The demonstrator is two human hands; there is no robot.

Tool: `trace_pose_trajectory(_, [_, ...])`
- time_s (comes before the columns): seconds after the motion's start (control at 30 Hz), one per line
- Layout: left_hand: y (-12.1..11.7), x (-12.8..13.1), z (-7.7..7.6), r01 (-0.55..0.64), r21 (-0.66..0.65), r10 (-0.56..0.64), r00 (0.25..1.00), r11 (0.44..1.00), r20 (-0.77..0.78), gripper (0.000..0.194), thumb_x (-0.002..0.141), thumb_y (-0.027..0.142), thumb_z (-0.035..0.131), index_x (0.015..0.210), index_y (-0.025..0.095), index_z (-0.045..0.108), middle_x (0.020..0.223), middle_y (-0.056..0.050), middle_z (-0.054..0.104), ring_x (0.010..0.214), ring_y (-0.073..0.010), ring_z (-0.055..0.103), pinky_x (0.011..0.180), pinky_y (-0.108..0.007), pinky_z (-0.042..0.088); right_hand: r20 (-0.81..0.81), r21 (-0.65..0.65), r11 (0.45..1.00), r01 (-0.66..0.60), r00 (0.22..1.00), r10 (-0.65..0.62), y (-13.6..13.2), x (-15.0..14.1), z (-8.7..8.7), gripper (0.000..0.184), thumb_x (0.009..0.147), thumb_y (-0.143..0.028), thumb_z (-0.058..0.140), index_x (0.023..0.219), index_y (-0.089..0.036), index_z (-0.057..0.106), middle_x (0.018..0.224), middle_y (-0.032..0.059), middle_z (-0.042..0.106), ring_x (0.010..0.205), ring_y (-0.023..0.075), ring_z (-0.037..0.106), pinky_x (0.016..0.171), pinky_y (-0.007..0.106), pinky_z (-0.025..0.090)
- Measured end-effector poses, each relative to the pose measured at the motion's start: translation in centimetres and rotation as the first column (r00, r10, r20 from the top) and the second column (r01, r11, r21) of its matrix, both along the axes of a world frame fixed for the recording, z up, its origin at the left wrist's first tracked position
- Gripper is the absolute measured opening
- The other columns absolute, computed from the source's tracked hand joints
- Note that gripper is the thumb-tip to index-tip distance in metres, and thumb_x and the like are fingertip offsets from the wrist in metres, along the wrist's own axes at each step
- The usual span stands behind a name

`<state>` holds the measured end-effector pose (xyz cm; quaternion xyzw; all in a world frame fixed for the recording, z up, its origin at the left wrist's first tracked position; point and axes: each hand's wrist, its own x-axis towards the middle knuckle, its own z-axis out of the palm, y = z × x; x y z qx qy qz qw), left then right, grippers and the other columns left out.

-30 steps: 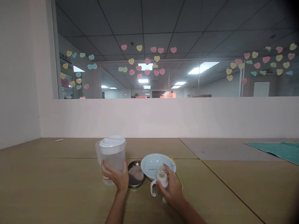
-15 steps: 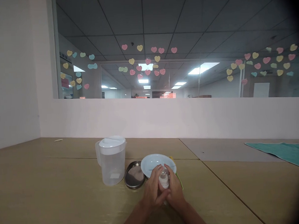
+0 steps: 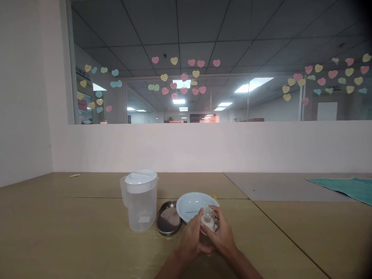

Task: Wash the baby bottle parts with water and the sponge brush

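A small baby bottle with a clear domed cap and a white collar is held upright between my two hands, in front of the white bowl. My left hand wraps round its side and lower part. My right hand grips the collar and cap from the right, thumb across the front. Most of the bottle's body is hidden by my fingers. A thin metal-looking stick lies in the bowl, partly behind my hands.
A clear pitcher with a white lid stands at the left. Between it and the bowl lies a kidney-shaped steel tray. Something yellow shows behind the bowl's right rim. A teal cloth lies at the far right of the wooden table.
The bottle and both hands have shifted slightly to the right. My right hand has turned, and its thumb now lies across the collar. The cap tilts a little more to the right.
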<state>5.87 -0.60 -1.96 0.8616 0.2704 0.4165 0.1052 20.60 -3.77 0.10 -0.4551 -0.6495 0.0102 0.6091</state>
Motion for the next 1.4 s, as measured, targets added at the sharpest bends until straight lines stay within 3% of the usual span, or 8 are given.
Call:
trace_pose_trajectory(0.23, [1.1, -0.2, -1.1, 0.039, 0.167, -0.034, 0.999, 0.985, -0.037, 0.100, 0.062, 0.032, 0.079, 0.143, 0.021, 0.022, 0.136, -0.016, 0.047, 0.121, -0.0331, 0.049, 0.099, -0.049, 0.044, -0.114, 0.026, 0.996, -0.080, 0.990, 0.082, 0.4, 0.1, -0.2, 0.044, 0.076, -0.042, 0.061, 0.112, -0.019, 0.047, 0.087, 0.0032, 0.067, 0.074, 0.0180, 0.065, 0.065, 0.028, 0.054])
trace_pose_trajectory(0.5, [0.4, 0.5, -0.7, 0.017, 0.163, -0.027, 0.998, 0.986, 0.062, 0.095, 0.061, 0.018, 0.072, 0.141, 0.022, 0.021, 0.129, -0.013, 0.051, 0.117, -0.0288, 0.051, 0.097, -0.045, 0.046, 0.072, 0.169, 0.978, 0.124, 0.988, -0.137, 0.7, 0.0, -1.1, 0.049, 0.080, -0.043, 0.057, 0.120, -0.018, 0.046, 0.108, 0.0118, 0.065, 0.092, 0.0243, 0.065, 0.075, 0.035, 0.054])
trace_pose_trajectory(0.73, [-1.0, 0.6, 0.7, -0.025, 0.161, 0.016, 0.998, 0.987, 0.062, 0.089, 0.062, 0.021, 0.067, 0.139, 0.019, 0.023, 0.126, -0.012, 0.052, 0.114, -0.0275, 0.052, 0.097, -0.044, 0.045, 0.034, 0.282, 0.944, 0.171, 0.982, -0.188, 0.8, 0.0, -1.5, 0.054, 0.084, -0.041, 0.055, 0.129, -0.015, 0.041, 0.116, 0.0166, 0.061, 0.103, 0.0275, 0.062, 0.081, 0.041, 0.054])
trace_pose_trajectory(0.93, [-1.5, 0.5, 1.2, -0.031, 0.178, 0.027, 0.999, 0.983, 0.023, 0.079, 0.065, 0.023, 0.066, 0.135, 0.018, 0.029, 0.120, -0.011, 0.055, 0.108, -0.0266, 0.054, 0.092, -0.042, 0.048, 0.095, 0.545, 0.838, -0.031, 0.995, -0.025, 0.4, -0.1, -0.8, 0.062, 0.086, -0.022, 0.055, 0.139, -0.029, 0.024, 0.131, 0.0128, 0.050, 0.118, 0.0272, 0.052, 0.087, 0.046, 0.051])
trace_pose_trajectory(1.0, [-1.4, 0.4, 1.2, -0.034, 0.193, 0.031, 0.999, 0.981, 0.017, 0.081, 0.066, 0.027, 0.068, 0.136, 0.019, 0.028, 0.123, -0.012, 0.054, 0.110, -0.0273, 0.054, 0.094, -0.043, 0.047, 0.050, 0.563, 0.826, -0.010, 0.999, -0.022, 0.3, 0.0, -0.2, 0.063, 0.085, -0.018, 0.055, 0.138, -0.035, 0.024, 0.136, 0.0104, 0.044, 0.122, 0.0262, 0.049, 0.088, 0.046, 0.050])
trace_pose_trajectory(1.13, [-1.3, 0.2, 0.9, -0.068, 0.226, 0.070, 0.998, 0.972, -0.001, 0.084, 0.069, 0.036, 0.069, 0.138, 0.018, 0.025, 0.129, -0.014, 0.051, 0.115, -0.0294, 0.052, 0.096, -0.045, 0.045, -0.294, 0.423, 0.861, 0.282, 0.942, -0.164, 0.8, 0.6, 0.6, 0.046, 0.088, -0.025, 0.051, 0.132, -0.028, 0.039, 0.134, 0.0122, 0.042, 0.124, 0.0261, 0.044, 0.093, 0.046, 0.044])
trace_pose_trajectory(1.2, [-1.2, 0.2, 0.7, -0.079, 0.239, 0.085, 0.996, 0.968, -0.015, 0.084, 0.071, 0.038, 0.068, 0.139, 0.018, 0.023, 0.130, -0.015, 0.051, 0.116, -0.0298, 0.052, 0.096, -0.046, 0.045, -0.386, 0.291, 0.896, 0.335, 0.898, -0.210, 1.3, 1.2, 0.6, 0.045, 0.087, -0.032, 0.050, 0.131, -0.022, 0.043, 0.131, 0.0145, 0.043, 0.123, 0.0277, 0.043, 0.096, 0.047, 0.041])
trace_pose_trajectory(1.4, [-1.0, 0.2, 0.6, -0.096, 0.263, 0.107, 0.994, 0.960, -0.025, 0.083, 0.074, 0.043, 0.065, 0.140, 0.019, 0.022, 0.132, -0.015, 0.050, 0.117, -0.0300, 0.052, 0.096, -0.046, 0.046, -0.398, -0.011, 0.996, 0.093, 0.913, -0.090, 2.5, 1.9, 0.0, 0.054, 0.082, -0.041, 0.054, 0.130, -0.020, 0.045, 0.105, 0.0100, 0.062, 0.087, 0.0215, 0.061, 0.078, 0.037, 0.050])
